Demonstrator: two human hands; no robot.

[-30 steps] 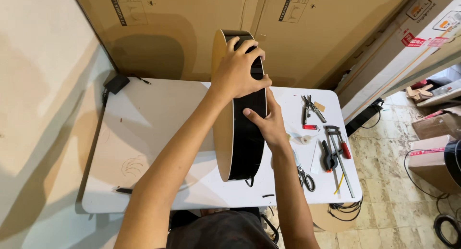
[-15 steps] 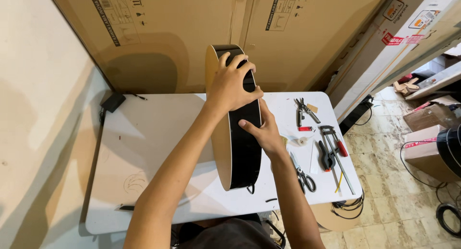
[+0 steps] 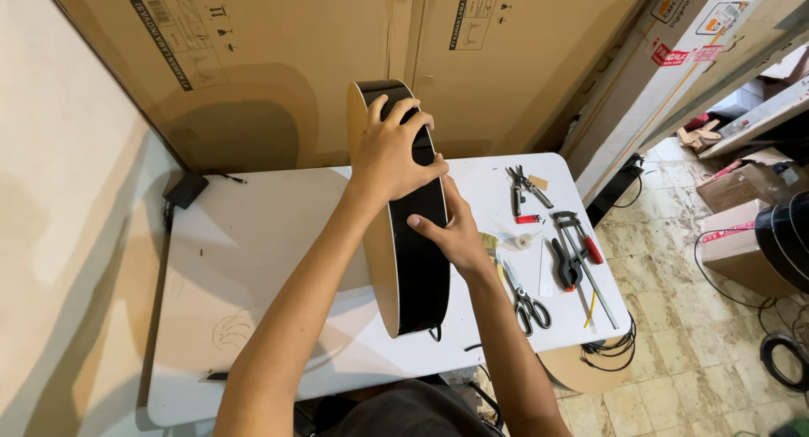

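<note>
— Adapter (image 3: pixel 187 188) at the far left, black, lying on the white surface (image 3: pixel 253 260) near the wall, cord trailing off. Untouched, same as a second before.

— And further along, at the middle?

— Stood on edge there, a guitar body (image 3: pixel 417 268): pale face turned leftward, glossy black side turned upward, lower curve resting on the surface, top reaching up in front of the cardboard boxes (image 3: pixel 278 75). Barely shifted over the last second; perhaps leaned a touch, though hard to tell apart from the camera's own drift.

— Held how?

— Draped over the upper curve with the left hand (image 3: pixel 396 155), fingers spread across the black side, thumb hidden behind. Pressed flat against the side lower down with the right hand (image 3: pixel 451 235), fingers together, palm against the black. Kept both holds throughout; slid the right hand only slightly downward, if at all.

— Meaning?

— Probably steadied and felt along the side rather than lifted. Looked like checking or positioning, not yet any tool work.

— To the right?

— Left alone, all of it: pliers (image 3: pixel 524 188), a small roll of tape (image 3: pixel 524 241), a bar clamp (image 3: pixel 577 252) with red handle, scissors (image 3: pixel 527 302), a yellow pencil (image 3: pixel 592 306). Lay just beside the right wrist, none touched, none moved.
</note>
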